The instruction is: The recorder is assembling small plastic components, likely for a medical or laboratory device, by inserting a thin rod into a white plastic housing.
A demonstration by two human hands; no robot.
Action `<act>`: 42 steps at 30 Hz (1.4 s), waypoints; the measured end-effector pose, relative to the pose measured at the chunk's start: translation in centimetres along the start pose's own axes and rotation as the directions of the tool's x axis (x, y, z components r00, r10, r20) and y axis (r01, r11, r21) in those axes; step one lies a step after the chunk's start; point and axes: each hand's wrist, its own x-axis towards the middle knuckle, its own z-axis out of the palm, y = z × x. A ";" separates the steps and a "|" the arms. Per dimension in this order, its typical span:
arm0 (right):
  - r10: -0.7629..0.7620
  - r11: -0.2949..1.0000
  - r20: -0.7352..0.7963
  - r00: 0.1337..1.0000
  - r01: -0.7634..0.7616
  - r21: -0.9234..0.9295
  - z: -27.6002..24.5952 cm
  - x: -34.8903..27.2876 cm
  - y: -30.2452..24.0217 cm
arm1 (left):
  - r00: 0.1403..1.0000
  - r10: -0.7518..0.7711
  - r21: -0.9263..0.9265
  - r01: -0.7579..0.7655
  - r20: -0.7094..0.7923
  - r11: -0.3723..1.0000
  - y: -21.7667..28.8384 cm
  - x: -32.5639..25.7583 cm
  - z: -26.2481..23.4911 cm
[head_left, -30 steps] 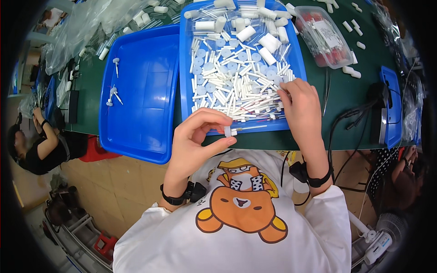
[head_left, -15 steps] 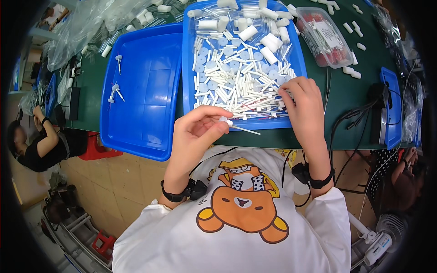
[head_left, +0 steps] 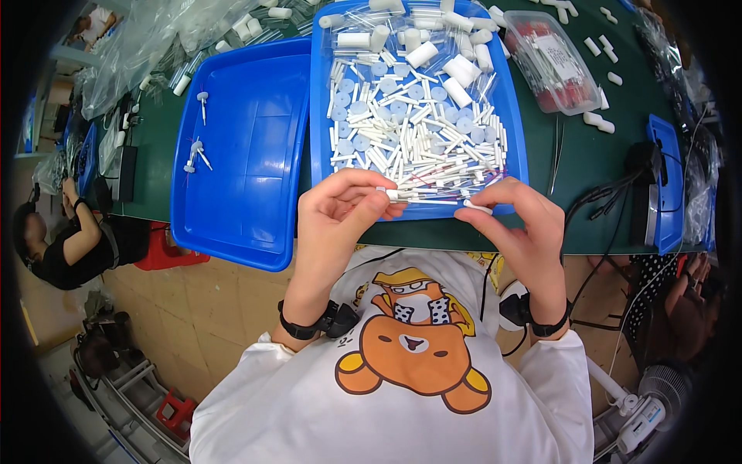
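Observation:
Over the near edge of a blue tray of white parts (head_left: 512,166), my left hand (head_left: 336,209) pinches a small white fitting (head_left: 391,194) between thumb and fingertips. From it a thin white rod (head_left: 433,201) points right. My right hand (head_left: 529,224) is closed in a pinch on a short white tube (head_left: 479,207), close to the rod's free end; whether they touch I cannot tell. The tray holds many loose white tubes, translucent discs (head_left: 398,109) and thicker white cylinders (head_left: 421,54).
At left, another blue tray (head_left: 247,155) holds a few assembled pieces (head_left: 202,107). A clear lidded box (head_left: 550,62) with red contents stands at back right, tweezers (head_left: 556,151) below it. Black cables (head_left: 610,185) lie right, plastic bags (head_left: 139,58) back left. Another person (head_left: 66,232) sits left.
My right hand has come out of the tray toward me, now pinching a white tube near the rod. My left hand has turned the rod more level.

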 end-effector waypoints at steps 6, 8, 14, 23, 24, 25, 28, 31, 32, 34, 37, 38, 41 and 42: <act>-0.068 0.998 -0.004 0.998 0.068 0.020 0.4 0.1 0.2 | 1.000 -0.018 0.021 0.018 0.019 1.000 -0.2 -0.1 0.2; -0.082 0.997 0.010 0.997 0.082 0.006 0.4 0.1 0.2 | 1.000 -0.016 0.021 0.016 0.008 1.000 -0.4 -0.1 0.4; -0.080 0.997 -0.001 0.997 0.080 -0.012 0.3 0.0 0.4 | 1.000 -0.016 0.014 0.016 -0.013 1.000 -0.4 0.0 0.4; -0.063 0.998 0.010 0.998 0.062 0.027 1.1 -0.2 0.1 | 0.997 -0.045 0.054 0.042 0.058 0.998 -0.3 -0.2 1.5; -0.052 0.997 0.009 0.999 0.052 0.049 1.2 -0.2 -0.1 | 0.995 -0.055 0.024 0.054 0.077 0.998 -0.3 -0.2 1.5; -0.042 0.996 0.024 0.999 0.040 0.074 1.2 -0.2 -0.3 | 0.993 -0.065 -0.007 0.066 0.096 0.998 -0.4 -0.1 1.5; -0.013 0.992 0.044 0.999 0.007 0.129 1.4 -0.3 -0.8 | 0.992 -0.038 -0.061 0.046 0.123 0.997 -0.8 -0.1 1.5; 0.015 0.992 0.026 1.000 -0.018 0.126 1.4 -0.3 -0.9 | 0.990 0.018 -0.048 -0.012 0.141 0.999 -0.6 -0.2 1.5; 0.019 0.993 0.025 0.999 -0.022 0.114 1.4 -0.4 -0.7 | 0.986 0.042 -0.042 -0.036 0.164 0.998 -0.7 -0.1 1.4; 0.026 0.994 0.036 0.999 -0.030 0.101 1.3 -0.4 -0.7 | 0.974 0.091 -0.031 -0.087 0.209 0.996 -1.0 -0.1 1.0; 0.023 0.995 0.041 0.999 -0.027 0.098 1.2 -0.2 -1.0 | 0.983 0.048 -0.042 -0.041 0.178 0.998 -0.6 -0.2 1.2; 0.013 0.995 0.026 1.000 -0.015 0.098 1.3 -0.2 -1.0 | 0.985 0.036 -0.041 -0.029 0.170 0.999 -0.5 -0.3 1.3; 0.034 0.989 -0.007 0.999 -0.033 0.145 1.6 -0.5 -1.0 | 0.988 0.014 -0.036 -0.009 0.154 0.999 -0.5 -0.4 1.4; 0.051 0.985 -0.016 0.999 -0.047 0.168 1.7 -0.7 -1.0 | 0.988 0.017 -0.033 -0.012 0.155 0.999 -0.5 -0.4 1.3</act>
